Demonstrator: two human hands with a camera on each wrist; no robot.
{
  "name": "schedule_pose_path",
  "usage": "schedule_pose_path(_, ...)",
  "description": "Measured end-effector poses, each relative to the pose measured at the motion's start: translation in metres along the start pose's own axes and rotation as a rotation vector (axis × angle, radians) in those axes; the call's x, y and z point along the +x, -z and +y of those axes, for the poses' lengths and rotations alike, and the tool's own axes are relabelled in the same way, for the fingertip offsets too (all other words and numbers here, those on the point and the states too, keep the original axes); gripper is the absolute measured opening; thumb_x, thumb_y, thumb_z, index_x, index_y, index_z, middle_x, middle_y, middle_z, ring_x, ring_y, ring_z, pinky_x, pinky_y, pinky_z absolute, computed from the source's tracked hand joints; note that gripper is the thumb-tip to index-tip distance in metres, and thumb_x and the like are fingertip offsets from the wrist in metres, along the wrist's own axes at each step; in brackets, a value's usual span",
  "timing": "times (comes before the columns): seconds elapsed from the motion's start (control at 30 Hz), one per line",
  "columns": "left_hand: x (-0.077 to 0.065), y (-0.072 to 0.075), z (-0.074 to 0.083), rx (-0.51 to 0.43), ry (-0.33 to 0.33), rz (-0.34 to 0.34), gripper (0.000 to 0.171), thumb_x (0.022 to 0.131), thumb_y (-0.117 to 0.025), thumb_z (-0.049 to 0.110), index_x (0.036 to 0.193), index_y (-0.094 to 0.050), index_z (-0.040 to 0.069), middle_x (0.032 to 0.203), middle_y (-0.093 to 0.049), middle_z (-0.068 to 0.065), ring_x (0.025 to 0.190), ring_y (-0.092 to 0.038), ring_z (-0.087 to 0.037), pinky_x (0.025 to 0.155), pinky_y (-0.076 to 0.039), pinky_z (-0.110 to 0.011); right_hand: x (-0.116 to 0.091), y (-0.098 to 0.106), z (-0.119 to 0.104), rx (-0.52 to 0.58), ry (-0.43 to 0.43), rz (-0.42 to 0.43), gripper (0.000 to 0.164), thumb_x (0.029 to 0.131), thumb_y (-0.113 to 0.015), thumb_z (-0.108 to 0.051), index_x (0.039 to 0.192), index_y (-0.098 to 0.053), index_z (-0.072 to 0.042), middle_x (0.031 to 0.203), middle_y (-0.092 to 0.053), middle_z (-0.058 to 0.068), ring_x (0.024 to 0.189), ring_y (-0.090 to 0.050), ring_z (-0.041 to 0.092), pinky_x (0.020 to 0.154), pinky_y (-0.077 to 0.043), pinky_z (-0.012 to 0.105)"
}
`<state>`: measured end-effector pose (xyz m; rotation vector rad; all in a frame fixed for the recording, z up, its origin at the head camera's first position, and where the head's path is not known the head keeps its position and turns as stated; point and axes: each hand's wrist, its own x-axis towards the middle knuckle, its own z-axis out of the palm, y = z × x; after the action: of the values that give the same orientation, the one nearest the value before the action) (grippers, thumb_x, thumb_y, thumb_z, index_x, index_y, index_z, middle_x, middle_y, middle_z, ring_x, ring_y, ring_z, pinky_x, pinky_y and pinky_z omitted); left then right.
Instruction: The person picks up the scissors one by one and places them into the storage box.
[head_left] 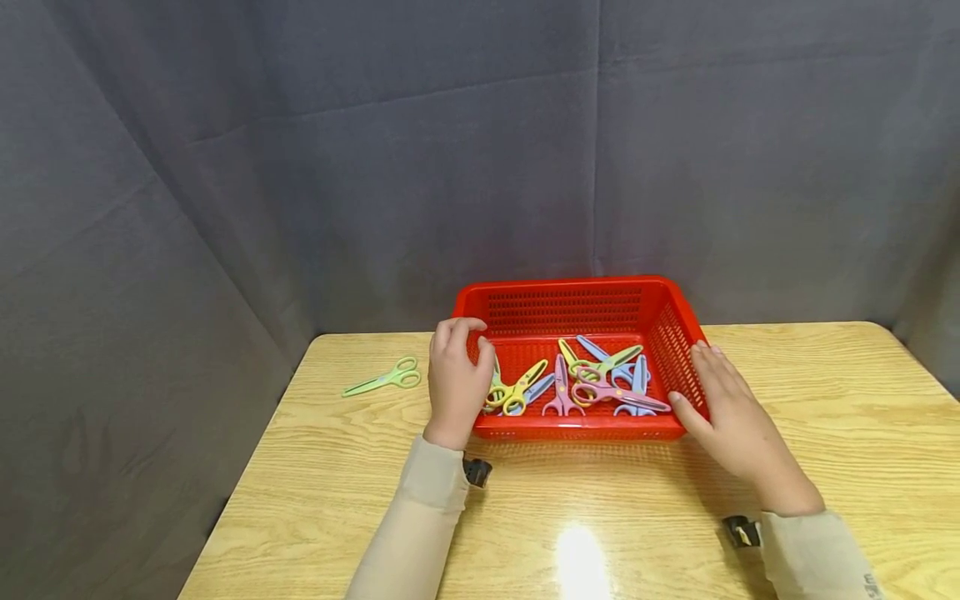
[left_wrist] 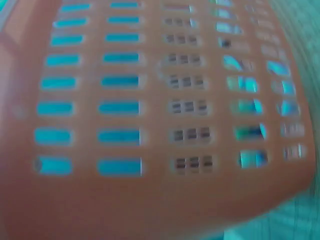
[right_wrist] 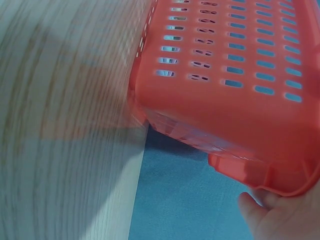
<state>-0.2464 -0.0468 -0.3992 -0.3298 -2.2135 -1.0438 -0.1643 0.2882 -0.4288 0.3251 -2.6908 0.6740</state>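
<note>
A red plastic basket (head_left: 581, 427) stands near the table's far edge, with several pairs of scissors (head_left: 600, 379) in pink, yellow, green and blue lying in it. My left hand (head_left: 459, 379) is over the basket's left rim, its fingers bent and a gap showing between thumb and forefinger; I see nothing held there. My right hand (head_left: 738, 429) holds the right rim, thumb to the inside and fingers along the outside. In the right wrist view, fingers (right_wrist: 255, 212) lie by the rim. One green pair of scissors (head_left: 384, 379) lies on the table left of the basket.
The wooden table (head_left: 637, 517) extends in front of the basket and to both sides. A grey curtain (head_left: 450, 167) hangs behind and at the left. The left wrist view is blurred and filled by the slotted basket wall (left_wrist: 125, 205).
</note>
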Motion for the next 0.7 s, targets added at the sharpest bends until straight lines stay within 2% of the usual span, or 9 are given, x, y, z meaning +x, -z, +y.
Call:
schedule_pose_path(0.2, 0.0, 0.007, -0.007, 0.018, 0.013, 0.023, 0.014, 0.091, -0.062, 0.004, 0.102, -0.07, 0.005, 0.109, -0.06, -0.014, 0.101, -0.058, -0.033, 0.084, -0.052, -0.047, 0.0, -0.001, 0.0, -0.004, -0.004, -0.003, 0.074, 0.103, -0.054, -0.033, 0.155, -0.025, 0.011, 0.158, -0.027, 0.034, 0.151, -0.017, 0.045, 0.125, -0.004, 0.04)
schedule_pose_path(0.4, 0.004, 0.012, -0.021, 0.045, 0.049, 0.031, 0.015, 0.092, -0.061, 0.006, 0.104, -0.069, 0.003, 0.11, -0.06, -0.016, 0.102, -0.057, -0.035, 0.086, -0.051, -0.049, -0.001, 0.001, 0.001, -0.008, -0.012, 0.001, 0.074, 0.103, -0.054, -0.033, 0.155, -0.025, 0.011, 0.158, -0.027, 0.034, 0.151, -0.018, 0.046, 0.125, -0.005, 0.041)
schedule_pose_path(0.7, -0.001, 0.02, -0.056, 0.034, 0.179, 0.022, 0.019, 0.093, -0.06, 0.007, 0.111, -0.067, 0.002, 0.112, -0.058, -0.021, 0.102, -0.054, -0.036, 0.088, -0.047, -0.05, -0.001, 0.001, 0.0, 0.001, -0.013, -0.006, 0.074, 0.103, -0.055, -0.033, 0.156, -0.024, 0.01, 0.159, -0.026, 0.034, 0.151, -0.018, 0.045, 0.125, -0.005, 0.042)
